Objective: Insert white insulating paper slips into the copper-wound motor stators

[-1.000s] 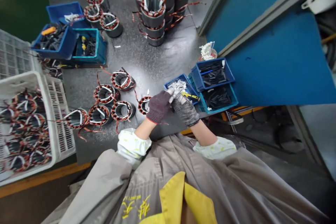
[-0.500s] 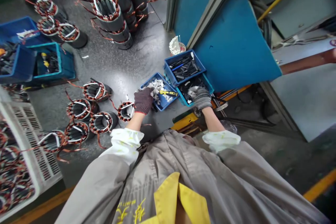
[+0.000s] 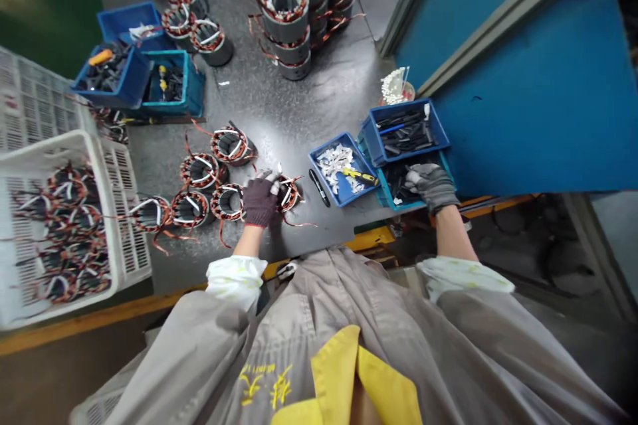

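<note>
Two gloved hands are working well apart at a crowded table (image 3: 279, 106). The left hand (image 3: 259, 199), in a dark glove, is closing its fingers on the rim of a copper-wound stator (image 3: 290, 194) lying near the table's front edge, with a small white piece showing at the fingertips. The right hand (image 3: 432, 186), in a grey glove, is dipping into a teal bin (image 3: 386, 196) of black pieces at the table's right edge. Its fingers are curling downward, but whether they are gripping anything cannot be told.

Between the hands a black pen (image 3: 319, 187) is lying just beside a blue bin (image 3: 315, 169) of white slips, with a yellow-handled tool (image 3: 361, 177) resting inside it. Behind the teal bin, a second blue bin (image 3: 371, 143) is holding black sleeves.

Left of the held stator, a cluster of five more stators (image 3: 202, 171) is sitting on the table, white strips crossing the windings. Further left a white crate (image 3: 124, 212) is holding many more, and a tall stack (image 3: 289, 20) is standing at the far end.

The work appears to be in mid-run, with one unit in hand among dozens. The others are looking much alike, so which are finished and which are waiting cannot be told.
</note>
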The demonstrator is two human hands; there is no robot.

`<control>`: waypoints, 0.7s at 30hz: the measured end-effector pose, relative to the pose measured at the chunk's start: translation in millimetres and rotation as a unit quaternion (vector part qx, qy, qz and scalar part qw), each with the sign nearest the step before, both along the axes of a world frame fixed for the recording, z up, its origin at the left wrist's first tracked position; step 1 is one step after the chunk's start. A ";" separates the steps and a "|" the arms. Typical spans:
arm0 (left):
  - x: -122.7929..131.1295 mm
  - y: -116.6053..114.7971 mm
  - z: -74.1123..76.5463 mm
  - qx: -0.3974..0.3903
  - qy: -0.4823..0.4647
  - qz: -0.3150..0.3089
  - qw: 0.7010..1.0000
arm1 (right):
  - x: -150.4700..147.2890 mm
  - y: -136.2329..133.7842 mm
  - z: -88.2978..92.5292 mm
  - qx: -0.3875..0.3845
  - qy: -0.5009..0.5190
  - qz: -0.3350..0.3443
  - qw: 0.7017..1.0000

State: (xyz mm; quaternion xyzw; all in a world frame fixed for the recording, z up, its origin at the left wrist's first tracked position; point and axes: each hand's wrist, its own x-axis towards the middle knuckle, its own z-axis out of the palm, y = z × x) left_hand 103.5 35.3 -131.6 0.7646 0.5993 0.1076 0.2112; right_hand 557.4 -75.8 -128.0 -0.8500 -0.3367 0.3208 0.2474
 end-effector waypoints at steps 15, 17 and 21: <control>-13.0 -75.2 -33.4 -0.036 -0.033 0.088 0.995 | -250.5 26.6 -31.8 0.045 0.341 -0.030 0.939; -13.0 -73.5 -36.1 -0.031 -0.045 0.088 0.995 | -246.9 27.4 -38.7 0.042 0.327 -0.043 0.943; -13.0 -71.6 -39.3 -0.030 -0.053 0.084 0.995 | -247.2 33.2 -46.1 0.040 0.310 -0.035 0.949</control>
